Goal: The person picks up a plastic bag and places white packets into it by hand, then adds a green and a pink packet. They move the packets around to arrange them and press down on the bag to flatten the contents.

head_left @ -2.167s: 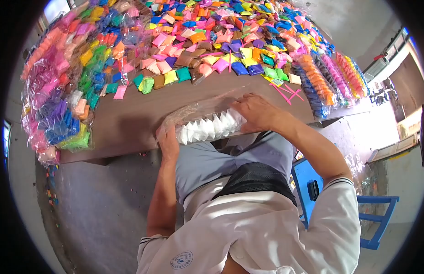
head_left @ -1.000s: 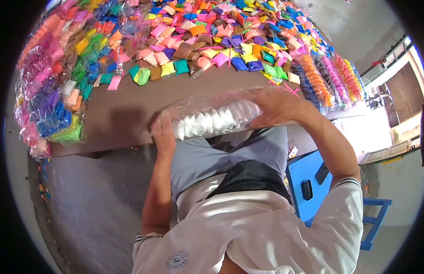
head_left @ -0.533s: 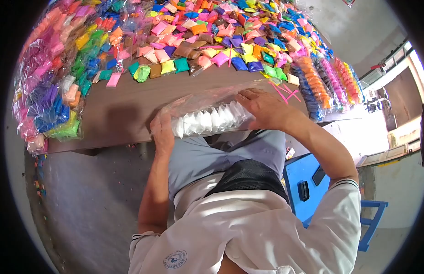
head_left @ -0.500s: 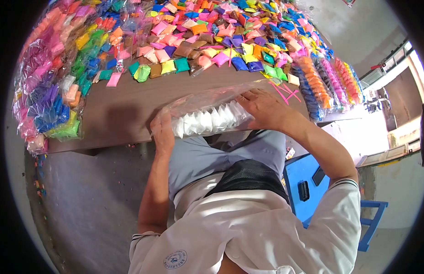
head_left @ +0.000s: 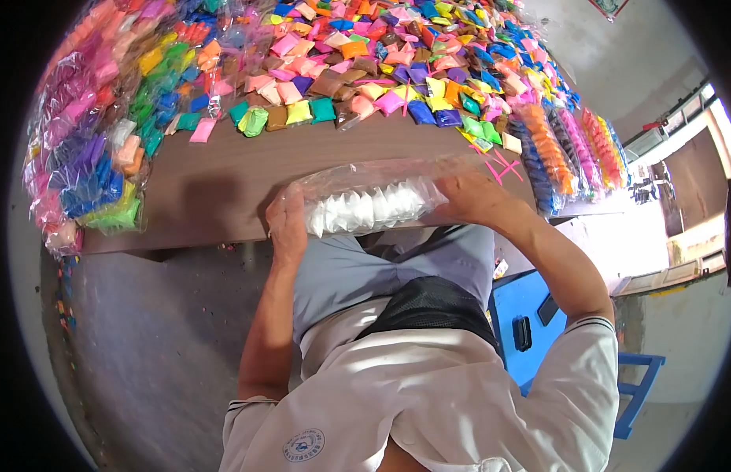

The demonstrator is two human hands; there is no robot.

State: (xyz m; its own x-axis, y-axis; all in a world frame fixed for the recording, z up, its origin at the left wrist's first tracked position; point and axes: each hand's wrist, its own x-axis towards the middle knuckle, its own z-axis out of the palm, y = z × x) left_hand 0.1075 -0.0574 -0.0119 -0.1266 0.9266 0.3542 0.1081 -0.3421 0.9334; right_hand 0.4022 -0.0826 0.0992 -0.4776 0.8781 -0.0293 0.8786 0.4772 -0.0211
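Note:
A clear plastic bag with a row of white packets (head_left: 373, 206) lies along the front edge of the brown table (head_left: 216, 169). At the bag's left end, my left hand (head_left: 287, 222) presses against it, fingers held together and pointing up. My right hand (head_left: 469, 193) is at the other end, its fingers curled round the plastic there. The white packets stand side by side in the lower part of the bag, with loose film above them.
Small coloured packets (head_left: 358, 49) are heaped across the back. Filled bags (head_left: 86, 161) are stacked at the left, others (head_left: 546, 153) at the right. Pink strips (head_left: 499, 164) lie beyond my right hand. A blue stool (head_left: 513, 303) holds dark objects below the table's right side.
My right hand has shifted from over the bag's top to its right end, and its fingers have curled in. More of the white packets shows. My left hand has moved slightly right.

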